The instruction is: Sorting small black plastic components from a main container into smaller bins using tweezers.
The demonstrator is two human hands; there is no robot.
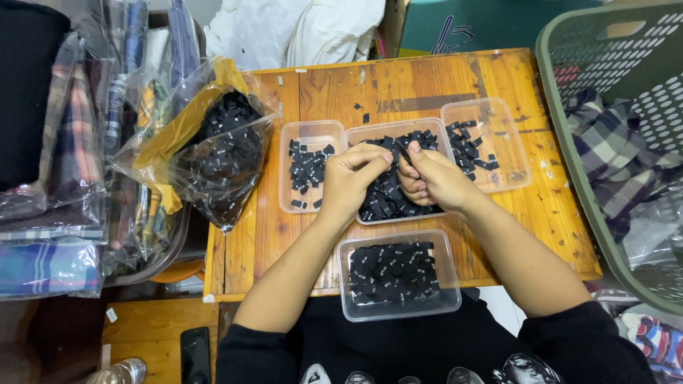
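Observation:
My left hand (353,178) and my right hand (434,178) meet over the middle clear plastic tray (366,133), which is heaped with small black fabric labels (388,199). Both hands pinch black labels between thumb and fingers, fingertips almost touching. A left tray (286,171) holds a sparse scatter of labels. The right tray (509,142) holds a few more. Nearest me, a fourth tray (448,274) is filled with a flat layer of black labels.
A clear plastic bag (220,153) stuffed with black labels lies on the wooden table's (398,82) left corner. A green laundry basket (569,142) with checked cloth stands right. Bagged plaid fabric (64,178) is stacked left. A black phone (194,353) lies below.

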